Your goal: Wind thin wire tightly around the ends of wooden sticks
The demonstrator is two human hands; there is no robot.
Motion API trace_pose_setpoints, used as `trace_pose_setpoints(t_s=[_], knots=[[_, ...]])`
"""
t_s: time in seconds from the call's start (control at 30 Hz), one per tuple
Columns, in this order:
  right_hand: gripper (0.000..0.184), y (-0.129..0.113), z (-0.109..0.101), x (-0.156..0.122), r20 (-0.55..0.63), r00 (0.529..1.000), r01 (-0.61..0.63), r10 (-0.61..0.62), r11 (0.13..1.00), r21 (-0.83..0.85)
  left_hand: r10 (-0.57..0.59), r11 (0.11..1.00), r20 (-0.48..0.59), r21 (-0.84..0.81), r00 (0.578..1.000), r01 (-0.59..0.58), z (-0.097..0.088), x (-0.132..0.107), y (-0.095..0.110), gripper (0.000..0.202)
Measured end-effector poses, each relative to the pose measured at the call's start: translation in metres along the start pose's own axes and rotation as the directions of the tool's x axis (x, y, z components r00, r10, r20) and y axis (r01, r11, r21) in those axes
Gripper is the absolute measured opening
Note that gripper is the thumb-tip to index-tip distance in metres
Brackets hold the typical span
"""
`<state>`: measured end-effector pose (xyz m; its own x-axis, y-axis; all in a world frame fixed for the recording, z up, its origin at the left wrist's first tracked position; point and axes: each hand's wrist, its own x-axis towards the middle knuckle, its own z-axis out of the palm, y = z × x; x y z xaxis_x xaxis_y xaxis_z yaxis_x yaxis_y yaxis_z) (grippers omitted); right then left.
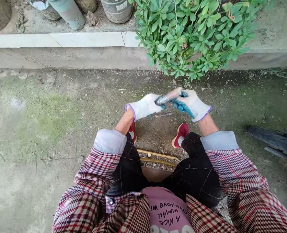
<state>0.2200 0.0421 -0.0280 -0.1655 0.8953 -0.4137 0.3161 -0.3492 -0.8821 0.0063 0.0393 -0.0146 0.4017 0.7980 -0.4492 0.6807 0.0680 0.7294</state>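
Observation:
My left hand, in a white glove with a blue-green palm, is closed around the silvery wrapped part of a wooden handle. The wrapping looks like wire, though motion blurs it. At the bare wooden end, my right hand, gloved the same way, has its fingers curled and pressed against the handle. Its fingertips are partly hidden. On the soil below the hands lies a thin rod-like piece, too small to name.
A leafy green shrub overhangs a white-tiled ledge in front. Pots, including a grey bucket, stand on the ledge. At right is a black tyre. A stool with a gold-coloured frame is between my legs.

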Motion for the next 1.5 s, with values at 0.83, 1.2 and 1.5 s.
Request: trace_pose_setpoints(t_s=[0.83, 1.2, 1.5], knots=[[0.021, 0.007, 0.014, -0.004, 0.093, 0.996, 0.005, -0.006, 1.000, 0.006, -0.031, 0.999, -0.129, -0.044, 0.991, 0.026, -0.007, 0.001, 0.002, 0.021], [0.012, -0.002, 0.005, -0.012, 0.102, 0.971, 0.238, -0.216, 0.914, -0.329, -0.005, 0.785, 0.064, 0.618, 0.998, -0.036, 0.011, 0.004, -0.011, 0.027], [0.014, 0.002, 0.005, -0.007, 0.025, 0.998, 0.054, -0.054, 0.999, -0.005, 0.084, 0.996, 0.019, -0.032, 0.996, -0.083, -0.004, -0.004, 0.001, 0.010]])
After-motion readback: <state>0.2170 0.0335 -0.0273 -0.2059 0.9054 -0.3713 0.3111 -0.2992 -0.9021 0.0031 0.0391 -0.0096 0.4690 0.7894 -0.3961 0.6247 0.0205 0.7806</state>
